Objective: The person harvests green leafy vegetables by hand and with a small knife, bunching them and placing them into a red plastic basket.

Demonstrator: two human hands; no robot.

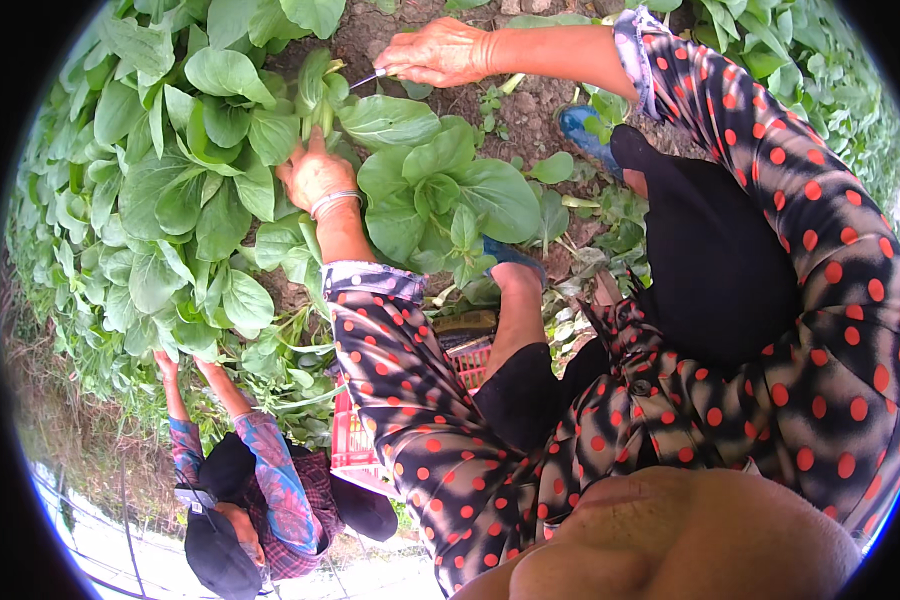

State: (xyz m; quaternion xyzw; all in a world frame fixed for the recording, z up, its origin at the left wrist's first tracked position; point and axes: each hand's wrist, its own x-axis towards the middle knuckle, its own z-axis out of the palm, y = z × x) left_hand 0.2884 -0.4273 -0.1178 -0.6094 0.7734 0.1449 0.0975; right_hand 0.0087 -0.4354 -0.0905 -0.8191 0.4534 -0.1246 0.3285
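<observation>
My left hand (pixel 319 176), with a silver bracelet at its wrist, grips a leafy green plant like bok choy (pixel 317 112) by its pale stalks. Leaves partly hide those fingers. In my right hand (pixel 442 54) is a small knife (pixel 365 79), its thin blade pointing left toward the plant's base. A gap shows between my two hands. Just right of my left wrist spreads a broad rosette of leaves (pixel 439 191).
Dense leafy greens (pixel 150 187) fill the left side. Bare soil (pixel 525 97) and cut leaves lie around my blue shoes (pixel 589 131). A red plastic crate (pixel 352 435) stands beside my left arm. Another person (pixel 270 487) bends at lower left, both hands among the plants.
</observation>
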